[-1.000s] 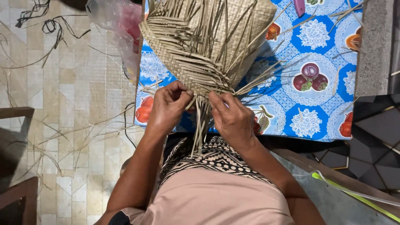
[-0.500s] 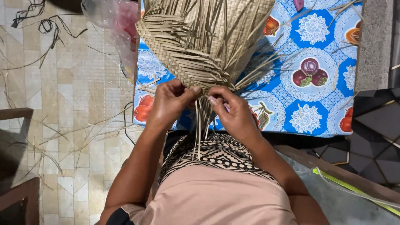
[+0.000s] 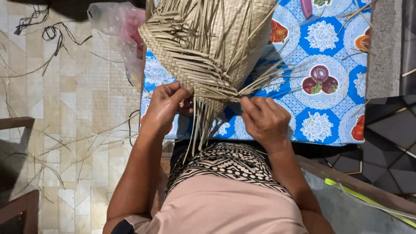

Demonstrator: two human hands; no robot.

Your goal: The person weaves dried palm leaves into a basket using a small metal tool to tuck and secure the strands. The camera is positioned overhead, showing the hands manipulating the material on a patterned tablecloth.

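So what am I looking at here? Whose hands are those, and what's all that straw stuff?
The picture comes from a camera worn on a person's head, looking down, so you see their own arms and lap. The left hand and the right hand are both at the near edge of a woven straw mat, pinching the loose strips that hang off it. The mat lies on a blue cloth printed with flowers and fruit. Beside it sits a crumpled clear plastic bag. The floor is pale tile with stray bits of straw and dark cords on it.
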